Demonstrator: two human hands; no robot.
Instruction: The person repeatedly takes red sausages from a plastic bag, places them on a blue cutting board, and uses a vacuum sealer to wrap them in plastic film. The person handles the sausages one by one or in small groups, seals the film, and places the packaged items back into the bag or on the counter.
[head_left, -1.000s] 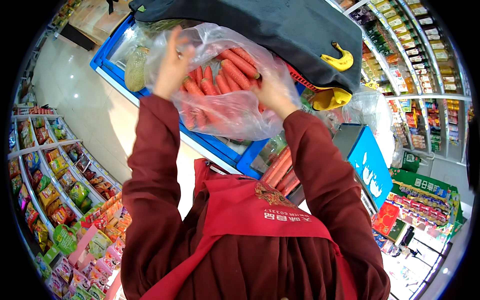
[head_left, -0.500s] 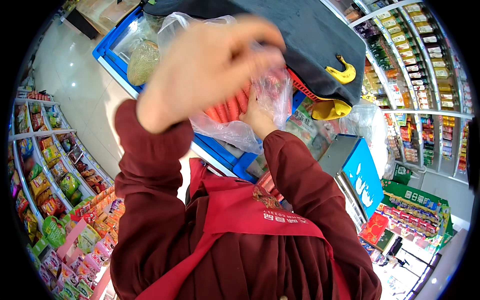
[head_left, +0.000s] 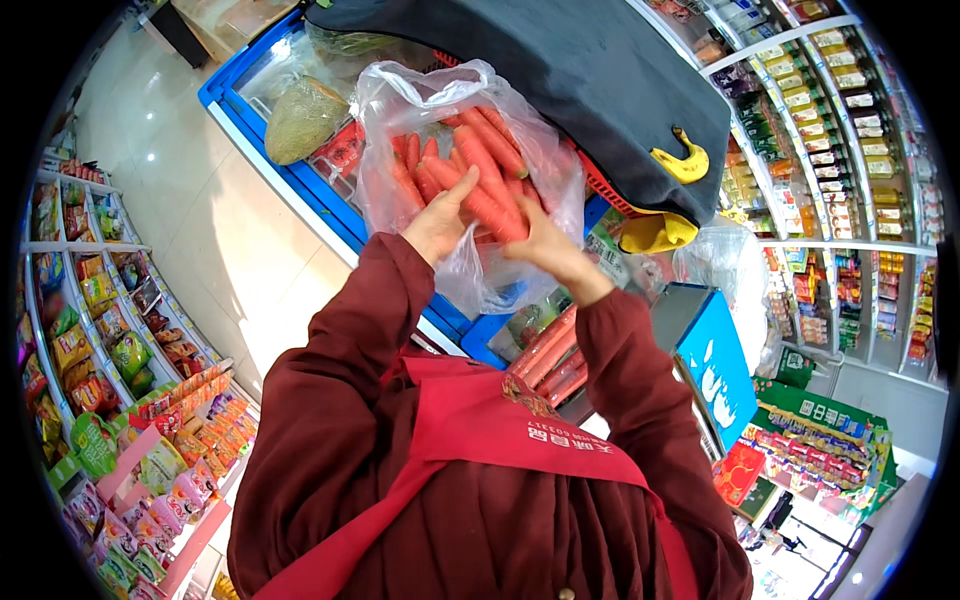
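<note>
A clear plastic bag (head_left: 378, 100) stands wide at the mouth, with several orange-red carrots (head_left: 480, 145) inside. Both my hands are at its near side. My left hand (head_left: 438, 228) curls over the near rim, thumb up against a carrot (head_left: 480, 198) that slants toward me. Around the near end of that same carrot, my right hand (head_left: 550, 245) is closed, its fingers partly hidden behind it. The bag's near edge hangs down between and below my hands.
Beneath the bag is a blue-framed case (head_left: 340, 222), with a wrapped melon (head_left: 303, 122) to the left. A dark cloth (head_left: 600, 80) bearing a banana (head_left: 684, 158) covers the far right. Long wrapped packs (head_left: 548, 352) and a blue box (head_left: 716, 355) sit nearer. Snack shelves (head_left: 110, 330) flank the left.
My left hand, raised and blurred over the bag before, has come down to the carrots at its near side. The bag's mouth is wider and the carrots show. My right hand now grips a carrot.
</note>
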